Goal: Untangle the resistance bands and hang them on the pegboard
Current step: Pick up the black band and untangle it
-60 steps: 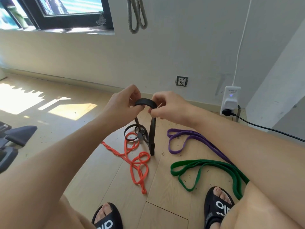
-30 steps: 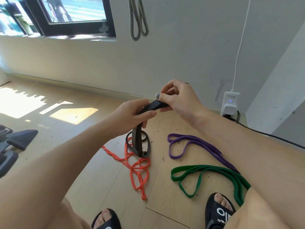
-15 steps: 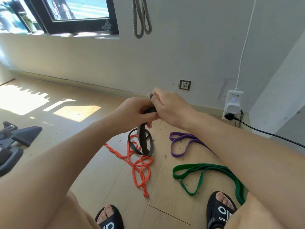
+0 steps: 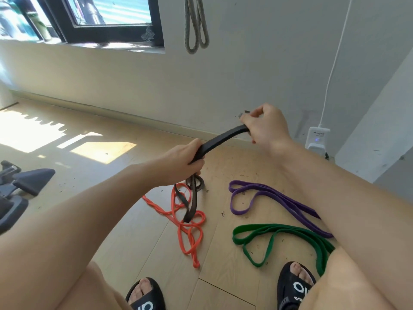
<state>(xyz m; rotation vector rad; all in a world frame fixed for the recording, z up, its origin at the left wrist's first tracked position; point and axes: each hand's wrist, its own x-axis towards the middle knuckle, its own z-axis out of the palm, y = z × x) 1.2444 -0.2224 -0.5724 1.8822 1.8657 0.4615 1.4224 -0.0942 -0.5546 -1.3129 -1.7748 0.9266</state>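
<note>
**Black band: pulling slack out, tail not free yet**

Both hands clamped on the black band [image 4: 220, 136], hands apart. Left hand [image 4: 185, 162] wraps it low with a full fist; right hand [image 4: 262, 128] grips the upper end, up and out to the right. The stretch between the 2 hands runs straight and taut. Reason for the split grip, as I read it: left acts as the anchor and feed point, right draws length through so twists show up in the open span.

Below my left hand the rest of the black band drops to the floor, coils once, and its tail lies across the orange band [image 4: 190, 229]. Those 2 look to be crossed; can't tell if it's a real knot or just overlap.

Below my right forearm: purple band [image 4: 268, 198] and green band [image 4: 274, 233], each laid out as its own flat loop, apart from each other and from the orange and black pile. Looks like those 2 are already sorted and parked.

Up on the wall above my hands, 1 grey band [image 4: 196, 25] hangs in 2 loops. Its hook is out of frame, so I can't confirm the pegboard.

Judgement: early-mid. Next is lifting black clear of orange. Risk: dragging orange up with it.
</note>
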